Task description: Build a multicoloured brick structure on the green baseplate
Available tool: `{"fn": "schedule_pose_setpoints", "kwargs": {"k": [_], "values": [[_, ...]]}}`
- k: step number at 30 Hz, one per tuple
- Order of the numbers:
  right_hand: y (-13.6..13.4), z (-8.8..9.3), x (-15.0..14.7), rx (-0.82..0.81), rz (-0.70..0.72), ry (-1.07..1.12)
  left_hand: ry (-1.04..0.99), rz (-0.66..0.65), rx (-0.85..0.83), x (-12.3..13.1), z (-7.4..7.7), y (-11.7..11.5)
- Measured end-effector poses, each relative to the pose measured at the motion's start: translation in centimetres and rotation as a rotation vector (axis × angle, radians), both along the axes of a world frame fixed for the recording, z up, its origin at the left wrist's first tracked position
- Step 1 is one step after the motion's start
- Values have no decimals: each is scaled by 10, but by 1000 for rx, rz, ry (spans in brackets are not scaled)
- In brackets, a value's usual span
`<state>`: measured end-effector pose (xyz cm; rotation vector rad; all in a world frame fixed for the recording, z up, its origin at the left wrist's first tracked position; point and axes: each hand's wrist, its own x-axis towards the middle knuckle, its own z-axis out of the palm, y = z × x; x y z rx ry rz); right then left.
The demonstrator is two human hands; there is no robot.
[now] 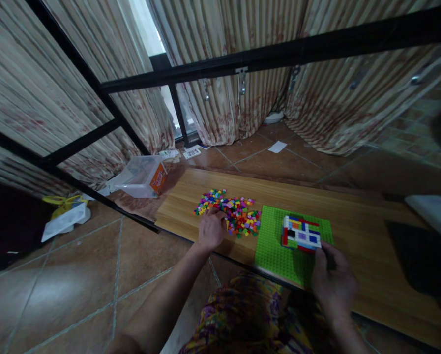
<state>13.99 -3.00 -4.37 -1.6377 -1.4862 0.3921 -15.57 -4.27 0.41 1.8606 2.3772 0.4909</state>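
On the wooden bench point(356, 231) lies a flat green plate point(275, 250) with bumps all over it. A small block build point(300, 233) stands on the far part of the plate. It is made of white, red, blue, purple and yellow bricks. The right hand point(333, 282) is at the near right corner of the build, and its fingertips touch the build or are just beside it. The hand looks blurry, so I cannot tell if its grip is wide or narrow, or if it holds a brick. To the left of the plate is a pile of tiny bricks point(238, 214) in many colours, spread out on the bench. The left hand point(211, 230) rests on the near edge of the pile with its fingers curled down into the bricks. I cannot tell if its grip has a brick in it. A dark flat thing point(415, 260) lies on the right part of the bench, well apart from the plate. Past the left end of the bench, a clear box point(141, 177) with an orange label sits on the tiled floor point(76, 280). A white paper point(278, 146) lies on the floor near the striped curtains point(242, 108). Black bars point(279, 54) cross in front of the curtains.
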Motion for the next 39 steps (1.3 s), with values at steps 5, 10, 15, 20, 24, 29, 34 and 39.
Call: {"fn": "schedule_pose_setpoints", "kwargs": {"k": [5, 10, 15, 20, 24, 29, 34, 39], "values": [[0, 0, -1, 6, 3, 7, -5, 3, -2, 2, 3, 2], [-1, 2, -1, -8, 14, 30, 22, 0, 1, 1, 1, 8], [0, 0, -2, -10, 9, 33, 57, -27, 24, -2, -1, 8], [2, 0, -4, -5, 19, 82, -61, 22, 128, 4, 11, 4], [2, 3, -6, -2, 29, 130, -410, -56, 129, 27, 24, 8], [2, 0, -6, 21, 33, 104, -824, -112, 129, 56, 29, 18], [4, 1, -5, 42, 53, 106, -897, -148, 89, 67, 25, 22], [-11, 28, -16, 189, 59, 54, -938, -224, 35, 82, 25, 11]]}}
